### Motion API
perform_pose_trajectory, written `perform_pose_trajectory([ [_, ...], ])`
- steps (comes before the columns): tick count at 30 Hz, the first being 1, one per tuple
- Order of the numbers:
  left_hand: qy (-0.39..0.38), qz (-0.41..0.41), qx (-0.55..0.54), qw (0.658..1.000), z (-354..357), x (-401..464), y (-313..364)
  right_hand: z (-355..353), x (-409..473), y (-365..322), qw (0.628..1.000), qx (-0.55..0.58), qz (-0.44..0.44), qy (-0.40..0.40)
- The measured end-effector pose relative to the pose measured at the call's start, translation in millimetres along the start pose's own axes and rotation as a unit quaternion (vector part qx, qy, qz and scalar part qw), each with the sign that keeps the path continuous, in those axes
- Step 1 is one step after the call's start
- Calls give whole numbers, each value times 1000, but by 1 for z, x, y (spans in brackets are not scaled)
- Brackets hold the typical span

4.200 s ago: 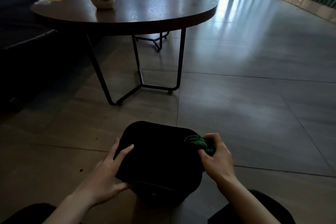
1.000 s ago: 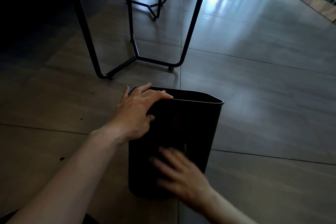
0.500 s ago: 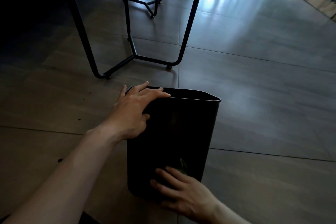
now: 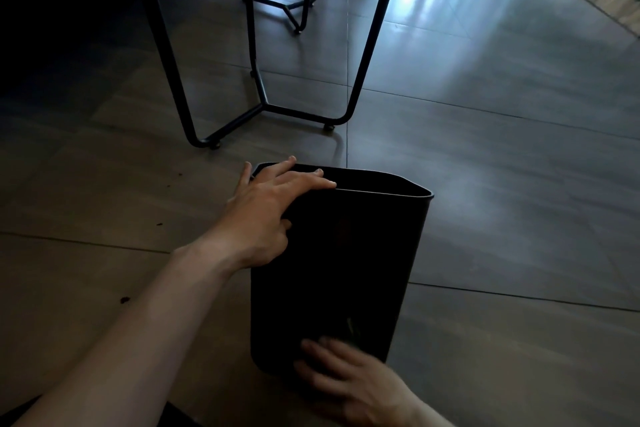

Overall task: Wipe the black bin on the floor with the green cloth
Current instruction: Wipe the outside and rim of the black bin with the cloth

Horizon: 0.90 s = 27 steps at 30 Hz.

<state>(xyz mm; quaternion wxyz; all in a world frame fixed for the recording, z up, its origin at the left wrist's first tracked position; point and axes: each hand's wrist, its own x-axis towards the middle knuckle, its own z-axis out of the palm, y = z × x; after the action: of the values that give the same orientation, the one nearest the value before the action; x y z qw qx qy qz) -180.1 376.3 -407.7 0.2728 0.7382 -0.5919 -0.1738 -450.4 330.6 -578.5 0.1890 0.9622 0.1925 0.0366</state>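
The black bin (image 4: 349,253) stands on the tiled floor, tilted away from me, its open rim at the far side. My left hand (image 4: 266,215) grips the near left corner of the rim, fingers draped over the edge. My right hand (image 4: 349,385), blurred by motion, presses flat against the low part of the bin's near wall. Only a small dark green sliver of the green cloth (image 4: 352,328) shows just above its fingers; the rest is hidden under the palm.
The black metal legs of a table (image 4: 263,104) stand just beyond the bin. A second table's frame (image 4: 294,14) is farther back. Grey floor tiles (image 4: 502,184) stretch right. Small dark specks (image 4: 124,300) lie on the floor at left.
My right hand has slid down the bin's near wall from the middle to its base, with the cloth under it. My left hand keeps its hold on the rim.
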Motion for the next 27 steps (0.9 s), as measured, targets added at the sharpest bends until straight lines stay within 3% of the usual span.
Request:
perform_pose_trajectory([
  [2, -2, 1, -3, 1000, 1, -1, 0, -4, -3, 1, 999, -19, -24, -27],
  [4, -3, 1, 4, 1000, 1, -1, -1, -18, 5, 29, 995, 39, 49, 76],
  [7, -6, 4, 7, 1000, -1, 0, 0, -53, 32, 100, 924, 108, 259, 260],
  [9, -8, 3, 2, 1000, -3, -1, 0, -68, 48, 134, 871, 99, 368, 310],
  [10, -7, 1, 4, 1000, -3, -1, 0, -68, 52, 138, 862, 92, 384, 318],
  [13, -5, -3, 11, 1000, -3, 0, 1, -44, 42, 95, 899, 109, 303, 298],
  [16, -4, -4, 9, 1000, -2, 0, 2, -13, 10, 28, 980, 83, 120, 136],
  [18, -3, 0, 1, 1000, -2, -1, 4, -8, -5, 13, 998, 16, 28, 47],
  [19, -3, 1, -2, 1000, -2, -2, 4, -13, -7, 19, 999, 22, 24, 41],
  [21, -2, 4, 1, 1000, -1, -2, 1, -30, 3, 50, 986, 71, 87, 123],
  [24, -5, 6, 4, 1000, 0, -1, 0, -63, 29, 116, 916, 102, 281, 268],
  [25, -5, 6, 2, 1000, -1, -1, 0, -71, 37, 131, 893, 102, 329, 291],
  [27, -3, 4, 6, 1000, -1, -1, -1, -70, 47, 138, 884, 98, 346, 299],
])
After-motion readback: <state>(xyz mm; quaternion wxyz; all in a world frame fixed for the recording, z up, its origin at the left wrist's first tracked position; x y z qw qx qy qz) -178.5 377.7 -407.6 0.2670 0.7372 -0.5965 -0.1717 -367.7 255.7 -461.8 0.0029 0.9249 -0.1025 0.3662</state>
